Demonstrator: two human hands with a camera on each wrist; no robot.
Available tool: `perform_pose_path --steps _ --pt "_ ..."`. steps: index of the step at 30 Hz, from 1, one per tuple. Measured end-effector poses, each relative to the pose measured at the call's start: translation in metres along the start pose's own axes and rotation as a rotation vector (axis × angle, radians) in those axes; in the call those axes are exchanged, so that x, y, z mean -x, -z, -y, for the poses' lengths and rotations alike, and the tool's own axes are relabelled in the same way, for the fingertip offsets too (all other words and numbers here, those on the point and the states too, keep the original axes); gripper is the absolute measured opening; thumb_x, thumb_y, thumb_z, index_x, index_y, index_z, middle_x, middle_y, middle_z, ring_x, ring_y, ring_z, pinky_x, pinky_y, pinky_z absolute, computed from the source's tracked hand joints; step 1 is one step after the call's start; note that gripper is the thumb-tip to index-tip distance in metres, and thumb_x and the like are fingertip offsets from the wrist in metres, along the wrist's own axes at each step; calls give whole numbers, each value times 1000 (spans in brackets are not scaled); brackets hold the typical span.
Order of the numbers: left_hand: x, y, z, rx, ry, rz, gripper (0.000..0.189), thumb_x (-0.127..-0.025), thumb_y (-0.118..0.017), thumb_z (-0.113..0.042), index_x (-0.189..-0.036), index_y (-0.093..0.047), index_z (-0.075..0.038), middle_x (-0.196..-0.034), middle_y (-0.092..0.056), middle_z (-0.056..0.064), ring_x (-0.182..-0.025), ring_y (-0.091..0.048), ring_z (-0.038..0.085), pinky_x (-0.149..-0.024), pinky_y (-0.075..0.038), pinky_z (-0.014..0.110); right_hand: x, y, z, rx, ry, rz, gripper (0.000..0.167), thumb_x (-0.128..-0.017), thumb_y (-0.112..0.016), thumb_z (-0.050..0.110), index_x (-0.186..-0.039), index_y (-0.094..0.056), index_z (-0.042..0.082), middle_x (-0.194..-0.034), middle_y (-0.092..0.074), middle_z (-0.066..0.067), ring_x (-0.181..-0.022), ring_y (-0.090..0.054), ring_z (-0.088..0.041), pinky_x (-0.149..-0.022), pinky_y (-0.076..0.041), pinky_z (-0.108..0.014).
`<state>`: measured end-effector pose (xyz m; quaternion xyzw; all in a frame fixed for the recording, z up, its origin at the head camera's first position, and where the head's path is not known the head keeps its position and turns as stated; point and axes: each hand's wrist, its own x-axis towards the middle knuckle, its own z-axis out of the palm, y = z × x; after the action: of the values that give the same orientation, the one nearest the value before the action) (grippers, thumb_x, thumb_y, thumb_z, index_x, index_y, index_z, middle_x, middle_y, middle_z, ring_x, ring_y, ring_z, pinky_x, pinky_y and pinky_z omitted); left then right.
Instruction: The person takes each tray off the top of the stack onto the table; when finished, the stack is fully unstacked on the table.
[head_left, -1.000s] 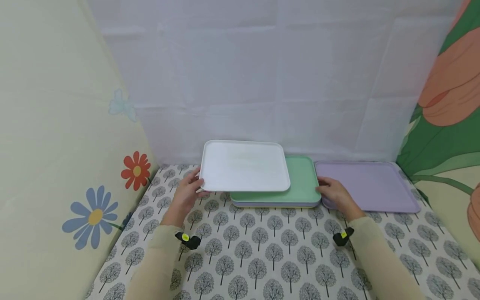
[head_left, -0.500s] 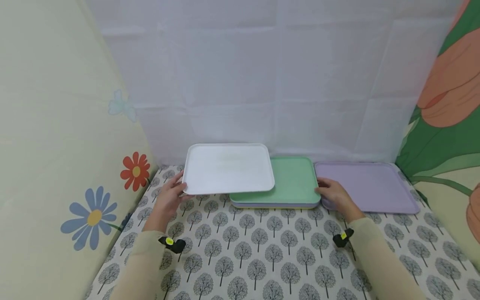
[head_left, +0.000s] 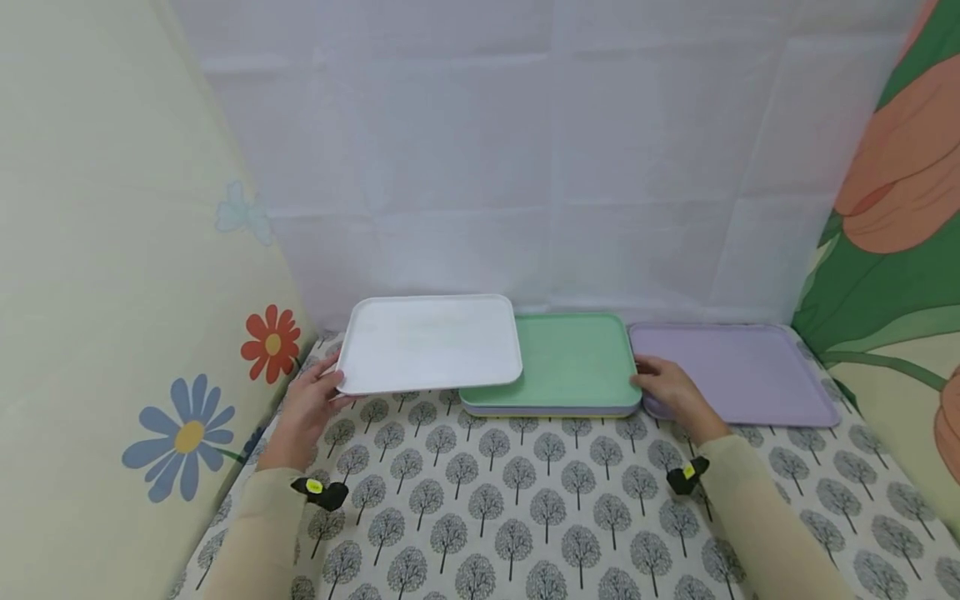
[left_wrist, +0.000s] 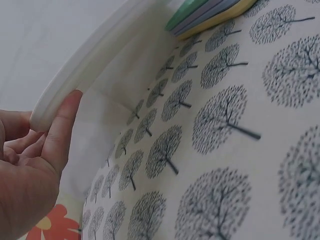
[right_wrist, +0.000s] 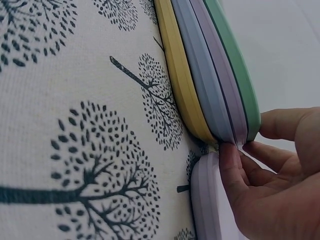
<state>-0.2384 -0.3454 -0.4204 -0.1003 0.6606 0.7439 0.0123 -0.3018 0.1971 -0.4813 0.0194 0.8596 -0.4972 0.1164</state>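
Observation:
My left hand (head_left: 306, 408) grips a white tray (head_left: 431, 343) by its left edge, thumb above and fingers beneath. In the left wrist view, the white tray's edge is tilted up well above the cloth. Its right part overlaps a green tray (head_left: 577, 358), the top one of a stack. Below the green, the right wrist view shows a purple tray (right_wrist: 226, 80), a blue tray (right_wrist: 199, 75) and a yellow tray (right_wrist: 182, 90). My right hand (right_wrist: 280, 175) holds the stack's right end, thumb at the green rim and fingertips against the lower edges.
A separate light purple tray (head_left: 738, 375) lies right of the stack, behind my right hand. A tree-print cloth (head_left: 517, 533) covers the table. A pale hanging sheet (head_left: 480, 167) closes off the back, with flower-printed walls (head_left: 112, 250) at both sides.
My left hand has carried the white tray leftward and slightly lower, uncovering more of the green tray. The right hand and the stack stay where they were.

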Motion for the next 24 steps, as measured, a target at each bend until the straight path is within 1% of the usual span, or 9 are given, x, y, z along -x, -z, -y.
perform_pose_path --steps 2,4,5,8,10,13,18,21,24 --pt "1 5 -2 -32 7 -28 55 -98 -45 -13 -148 -22 -8 -115 -55 -2 -91 -63 10 -85 -52 31 0 0 0 2 7 0 58 -93 -53 23 -144 -32 8 -139 -42 -19 -129 -37 -37 -108 -27 -50" --pt "2 11 -2 -50 3 -33 55 -98 -45 -14 -147 -22 -7 -116 -55 -1 -90 -63 9 -84 -53 31 1 0 0 4 12 4 58 -93 -53 23 -144 -31 7 -140 -42 -19 -129 -37 -37 -108 -28 -50" --pt "2 13 -3 -58 -2 -34 55 -97 -45 -14 -147 -22 -6 -114 -55 -2 -89 -64 8 -83 -53 31 1 0 0 5 11 4 58 -93 -53 23 -144 -31 7 -140 -42 -19 -129 -36 -36 -108 -27 -50" --pt "1 21 -2 -78 -10 -33 55 -98 -44 -15 -147 -21 -7 -126 -47 6 -90 -62 7 -83 -53 31 1 1 0 8 8 12 58 -93 -52 23 -145 -30 7 -141 -41 -19 -131 -34 -36 -109 -25 -50" --pt "0 26 -1 -78 -1 -48 55 -98 -44 -16 -148 -21 -9 -134 -40 10 -89 -62 6 -83 -53 31 1 2 0 6 4 10 58 -93 -52 23 -145 -30 8 -141 -41 -18 -131 -34 -36 -110 -24 -50" --pt "-1 34 -1 -77 18 -79 55 -98 -44 -19 -148 -22 -12 -142 -31 14 -89 -61 5 -82 -53 29 1 2 0 6 11 16 59 -93 -52 24 -145 -29 7 -141 -40 -19 -130 -35 -37 -109 -26 -50" --pt "-2 49 1 -109 34 -123 56 -98 -43 -23 -148 -21 -13 -148 -24 15 -90 -57 3 -77 -54 23 0 0 -1 -7 6 16 59 -93 -52 24 -145 -29 7 -141 -40 -19 -129 -37 -36 -107 -30 -49" --pt "-3 57 1 -94 45 -154 55 -98 -43 -23 -148 -21 -13 -149 -23 13 -91 -56 3 -74 -54 20 1 1 -1 -8 -1 17 58 -93 -52 23 -145 -30 8 -141 -41 -18 -130 -36 -36 -108 -28 -50" --pt "-4 63 0 -60 56 -190 53 -99 -42 -22 -148 -23 -15 -150 -23 12 -91 -56 3 -71 -54 20 3 2 0 4 -6 14 58 -93 -52 24 -145 -30 10 -141 -41 -17 -131 -34 -36 -110 -24 -51"
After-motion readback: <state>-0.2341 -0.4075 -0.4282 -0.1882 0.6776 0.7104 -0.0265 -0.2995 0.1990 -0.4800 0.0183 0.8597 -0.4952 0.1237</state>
